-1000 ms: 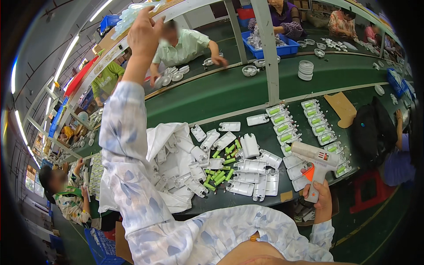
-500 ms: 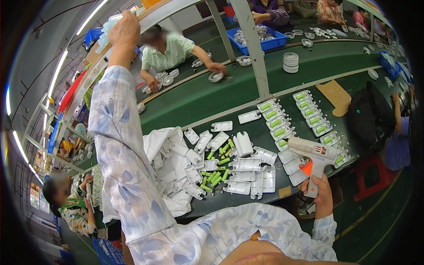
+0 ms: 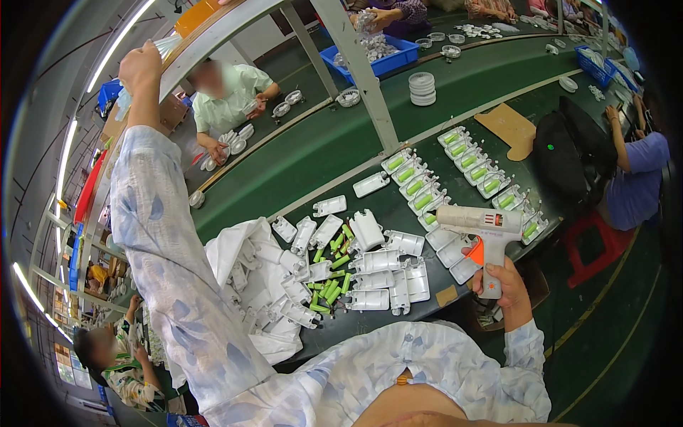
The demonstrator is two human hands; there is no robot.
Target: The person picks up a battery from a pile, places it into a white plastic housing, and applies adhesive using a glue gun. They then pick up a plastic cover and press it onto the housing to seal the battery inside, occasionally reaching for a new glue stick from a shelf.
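My left hand (image 3: 141, 65) is raised to the overhead shelf at the upper left, its fingers closed on pale translucent glue sticks (image 3: 168, 45), mostly hidden by the hand. At the right, my right hand (image 3: 514, 290) is wrapped round the handle of a white hot glue gun (image 3: 480, 222) with an orange trigger. The gun's nozzle points left, above white plastic casings (image 3: 449, 250) on the bench. Beyond it stand rows of casings with green battery cells (image 3: 421, 201) and thin wires. Loose green cells (image 3: 329, 290) lie among white casings (image 3: 368, 231) mid-bench.
A white plastic bag (image 3: 235, 249) with casings lies at the left. The metal post (image 3: 370, 92) rises from the bench beside the green conveyor (image 3: 284, 178). A black bag (image 3: 569, 156) and cardboard piece (image 3: 506, 129) are at the right. Co-workers sit around; a red stool (image 3: 601, 245) stands below.
My view has shifted, so the bench appears farther left. My left hand remains at the shelf, covering more of the glue sticks. The co-worker opposite has drawn one hand back from the conveyor.
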